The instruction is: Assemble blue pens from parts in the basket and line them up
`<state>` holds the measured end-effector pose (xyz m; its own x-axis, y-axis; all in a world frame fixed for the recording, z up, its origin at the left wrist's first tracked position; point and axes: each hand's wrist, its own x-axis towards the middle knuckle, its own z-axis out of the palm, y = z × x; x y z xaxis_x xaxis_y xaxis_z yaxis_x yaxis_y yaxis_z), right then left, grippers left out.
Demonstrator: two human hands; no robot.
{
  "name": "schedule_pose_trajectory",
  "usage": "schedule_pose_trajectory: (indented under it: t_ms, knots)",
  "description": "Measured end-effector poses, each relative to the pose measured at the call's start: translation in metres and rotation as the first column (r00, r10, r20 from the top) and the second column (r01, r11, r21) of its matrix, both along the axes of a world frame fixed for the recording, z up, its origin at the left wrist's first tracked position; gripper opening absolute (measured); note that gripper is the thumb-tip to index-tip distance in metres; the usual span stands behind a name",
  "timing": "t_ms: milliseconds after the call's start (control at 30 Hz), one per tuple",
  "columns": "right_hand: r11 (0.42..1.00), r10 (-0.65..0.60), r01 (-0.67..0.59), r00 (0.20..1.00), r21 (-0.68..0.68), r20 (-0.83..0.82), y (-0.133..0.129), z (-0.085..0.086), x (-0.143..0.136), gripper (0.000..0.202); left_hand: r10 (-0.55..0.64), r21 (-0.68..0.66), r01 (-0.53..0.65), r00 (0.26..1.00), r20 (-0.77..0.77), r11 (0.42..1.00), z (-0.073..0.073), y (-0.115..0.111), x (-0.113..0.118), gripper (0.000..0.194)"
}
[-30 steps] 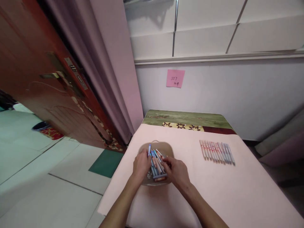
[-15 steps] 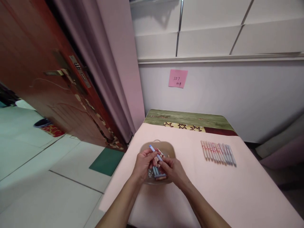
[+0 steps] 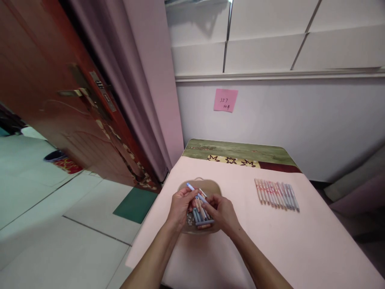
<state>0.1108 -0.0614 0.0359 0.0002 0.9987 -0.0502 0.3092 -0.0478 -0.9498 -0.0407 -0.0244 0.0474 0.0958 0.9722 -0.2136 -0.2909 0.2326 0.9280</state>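
Between my two hands a blue pen (image 3: 191, 187) is held slanted, its upper end pointing left and away from me. The fingers of my left hand (image 3: 181, 205) pinch its upper part. My right hand (image 3: 221, 208) has closed on the lower end, which its fingers partly hide. Both hands are over a beige basket (image 3: 215, 186) on the table. Inside it lie several loose pen parts (image 3: 199, 214) in blue and pinkish tones, with small clear pieces (image 3: 189, 219) at the left side.
Several assembled pens (image 3: 276, 194) lie in a neat row at the right of the pink-covered table (image 3: 240, 249). A pink note (image 3: 225, 100) sticks to the wall behind. On the left are a wooden door (image 3: 75, 120), a curtain (image 3: 144, 92) and a green mat (image 3: 135, 204).
My right hand has shifted slightly on the lower end of the blue pen, and more of the parts in the basket show between the hands. The pens in the row are unchanged.
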Motion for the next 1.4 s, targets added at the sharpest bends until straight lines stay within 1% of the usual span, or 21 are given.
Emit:
schedule_pose_trajectory:
  t_ms: [67, 100, 233, 300, 367, 467, 567, 633, 700, 767, 800, 867, 933, 1000, 1067, 1133, 1167, 1200, 1267, 1333, 1400]
  knots:
    - [0.999, -0.030, 0.028, 0.998, 0.034, 0.059, 0.000, 0.000, 0.000, 0.027, 0.006, -0.003, -0.006, 1.000, 0.004, 1.000, -0.001, 0.000, 0.002, 0.028]
    - [1.000, -0.013, 0.012, 0.999, 0.015, 0.031, 0.000, 0.000, -0.001, 0.031, 0.005, -0.008, -0.005, 1.000, 0.004, 1.000, -0.001, 0.000, 0.002, 0.029]
    - [0.987, 0.076, -0.104, 0.975, -0.122, -0.209, 0.002, -0.004, -0.005, 0.053, -0.004, -0.042, 0.004, 1.000, -0.003, 0.999, 0.002, -0.001, 0.005, 0.032]
    - [0.992, 0.052, -0.074, 0.976, -0.100, -0.210, 0.002, -0.006, -0.004, 0.046, 0.026, -0.035, -0.026, 1.000, -0.003, 0.999, 0.004, 0.000, 0.004, 0.033]
    - [1.000, -0.002, -0.001, 0.994, -0.023, -0.113, 0.000, -0.006, -0.002, 0.033, 0.072, -0.014, -0.072, 0.997, -0.010, 0.997, 0.005, 0.002, 0.002, 0.032]
    - [0.995, -0.069, 0.061, 0.990, 0.074, 0.121, -0.003, -0.001, 0.004, 0.017, 0.097, 0.026, -0.095, 0.993, -0.071, 0.995, 0.005, 0.005, -0.002, 0.031]
    - [0.988, -0.124, 0.079, 0.921, 0.135, 0.369, -0.006, 0.008, 0.010, 0.005, 0.099, 0.091, -0.081, 0.971, -0.218, 0.993, -0.001, 0.007, -0.008, 0.028]
    - [0.982, -0.157, 0.081, 0.858, 0.173, 0.489, -0.008, 0.014, 0.014, 0.007, 0.124, 0.159, -0.072, 0.929, -0.349, 0.985, -0.006, 0.005, -0.014, 0.024]
    - [0.979, -0.163, 0.064, 0.814, 0.193, 0.557, -0.010, 0.020, 0.017, 0.009, 0.155, 0.230, -0.043, 0.855, -0.495, 0.972, -0.009, 0.002, -0.021, 0.018]
    - [0.980, -0.153, 0.043, 0.785, 0.194, 0.600, -0.013, 0.026, 0.018, 0.010, 0.158, 0.268, 0.034, 0.734, -0.661, 0.963, -0.010, -0.002, -0.028, 0.011]
    - [0.980, -0.152, 0.038, 0.771, 0.194, 0.618, -0.014, 0.029, 0.019, 0.010, 0.153, 0.270, 0.083, 0.652, -0.743, 0.959, -0.010, -0.004, -0.031, 0.007]
    - [0.980, -0.159, 0.036, 0.740, 0.197, 0.654, -0.017, 0.035, 0.019, 0.011, 0.147, 0.252, 0.184, 0.451, -0.881, 0.950, -0.007, -0.009, -0.035, 0.003]
    - [0.978, -0.171, 0.034, 0.709, 0.208, 0.684, -0.019, 0.042, 0.019, 0.013, 0.141, 0.209, 0.271, 0.250, -0.958, 0.939, -0.004, -0.014, -0.036, 0.004]
    - [0.973, -0.188, 0.031, 0.689, 0.230, 0.700, -0.021, 0.048, 0.019, 0.016, 0.103, 0.129, 0.326, 0.095, -0.990, 0.936, -0.002, -0.017, -0.036, 0.008]
    - [0.969, -0.201, 0.028, 0.677, 0.247, 0.709, -0.022, 0.053, 0.018, 0.020, 0.018, 0.013, 0.337, -0.013, -1.000, 0.941, -0.001, -0.019, -0.035, 0.013]
    - [0.976, -0.175, 0.014, 0.653, 0.219, 0.737, -0.021, 0.055, 0.016, 0.020, -0.067, -0.086, 0.313, -0.072, -0.995, 0.946, -0.001, -0.019, -0.033, 0.016]
    - [0.982, -0.146, 0.003, 0.638, 0.187, 0.756, -0.021, 0.054, 0.015, 0.020, -0.089, -0.108, 0.305, -0.076, -0.993, 0.946, -0.002, -0.018, -0.032, 0.020]
    - [0.987, -0.121, -0.007, 0.624, 0.160, 0.772, -0.020, 0.053, 0.015, 0.019, -0.092, -0.104, 0.304, -0.055, -0.994, 0.947, -0.003, -0.016, -0.031, 0.022]
    - [0.989, -0.112, -0.009, 0.616, 0.149, 0.780, -0.019, 0.049, 0.013, 0.019, -0.065, -0.052, 0.309, 0.033, -0.997, 0.950, -0.007, -0.010, -0.030, 0.021]
    - [0.986, -0.123, -0.012, 0.624, 0.167, 0.771, -0.018, 0.044, 0.012, 0.019, -0.044, -0.008, 0.299, 0.115, -0.992, 0.954, -0.014, -0.001, -0.029, 0.013]
    - [0.987, -0.108, -0.025, 0.631, 0.159, 0.768, -0.016, 0.039, 0.011, 0.018, -0.053, -0.012, 0.270, 0.147, -0.988, 0.963, -0.024, 0.010, -0.028, 0.010]
